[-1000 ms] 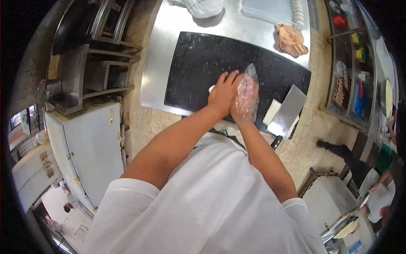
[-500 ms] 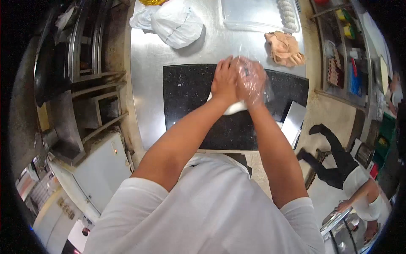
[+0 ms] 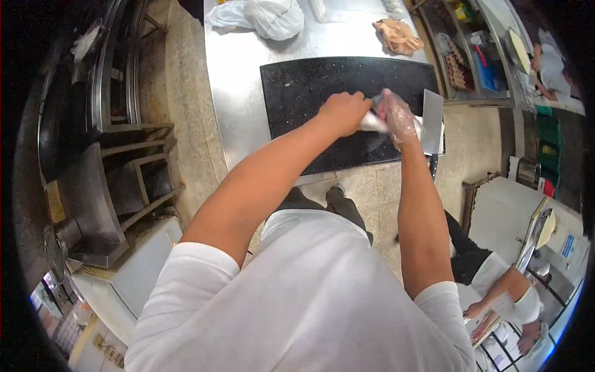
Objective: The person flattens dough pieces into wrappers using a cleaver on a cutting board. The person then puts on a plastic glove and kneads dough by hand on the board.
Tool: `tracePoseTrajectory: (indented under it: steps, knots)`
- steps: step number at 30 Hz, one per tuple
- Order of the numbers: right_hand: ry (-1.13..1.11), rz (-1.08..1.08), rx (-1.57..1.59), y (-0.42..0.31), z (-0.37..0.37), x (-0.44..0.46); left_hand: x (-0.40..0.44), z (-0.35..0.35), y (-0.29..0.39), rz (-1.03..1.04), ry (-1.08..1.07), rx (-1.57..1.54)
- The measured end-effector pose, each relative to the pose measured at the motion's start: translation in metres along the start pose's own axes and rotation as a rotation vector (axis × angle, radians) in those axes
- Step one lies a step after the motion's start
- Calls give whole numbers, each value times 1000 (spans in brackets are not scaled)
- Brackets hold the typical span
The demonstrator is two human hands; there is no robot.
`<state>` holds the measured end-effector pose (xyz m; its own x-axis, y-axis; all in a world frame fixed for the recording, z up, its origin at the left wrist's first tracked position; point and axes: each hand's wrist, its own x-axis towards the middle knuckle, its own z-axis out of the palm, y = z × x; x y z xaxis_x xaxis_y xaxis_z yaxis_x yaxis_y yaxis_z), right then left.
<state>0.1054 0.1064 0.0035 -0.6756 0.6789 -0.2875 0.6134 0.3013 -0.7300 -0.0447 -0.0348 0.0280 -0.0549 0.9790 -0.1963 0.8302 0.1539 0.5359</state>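
White dough (image 3: 373, 123) is between my two hands above the black board, partly hidden and blurred by motion. My left hand (image 3: 346, 113) is bare, with its fingers curled closed on the dough's left side. My right hand (image 3: 401, 123) wears a clear plastic glove and is closed around the dough's right part. Just right of it, a cleaver (image 3: 432, 115) with a wide metal blade rests at the right end of the black board (image 3: 310, 80), its dark handle towards me.
A tan cloth (image 3: 398, 36) and a tied white plastic bag (image 3: 273, 18) lie on the steel table (image 3: 232, 105) behind the board. Shelves (image 3: 455, 62) stand to the right. A co-worker (image 3: 496, 282) in a white shirt works at lower right.
My hands have moved right and slightly back towards me from the board's middle, taking the dough along. The left fingers, stretched out before, are now curled. My view has shifted, revealing more floor.
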Motion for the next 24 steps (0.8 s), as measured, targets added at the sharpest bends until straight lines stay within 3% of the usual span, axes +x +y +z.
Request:
tracePoseTrajectory:
  steps: [1, 2, 3, 5, 7, 9, 10, 12, 15, 17, 24]
  knots:
    - [-161, 342, 666, -5, -7, -11, -1, -7, 6, 25, -19, 34]
    - [-185, 310, 872, -11, -8, -20, -3, -12, 10, 45, -43, 63]
    - [-184, 306, 869, -18, -8, -28, -5, -9, 10, 47, -38, 64]
    - [-97, 179, 835, -34, -5, -38, -8, 5, -1, 227, -52, -367]
    - [230, 36, 235, -28, 26, -44, -27, 23, 1, 100, -110, -541]
    - [285, -193, -310, -40, 53, -63, -41, 78, -21, 201, 216, -429]
    - [280, -190, -309, -45, 70, -64, -46, 71, -28, 197, 213, -432]
    - [394, -192, -691, -48, 98, -59, -53, 47, -39, 99, 106, 23]
    - [173, -183, -696, -61, 91, -19, -32, 25, -59, 68, 121, 18]
    - [143, -201, -687, -57, 84, -4, -19, 22, -59, 47, 125, -63]
    - [284, -395, -486, -37, 84, 61, 19, 12, -64, -132, 197, 72]
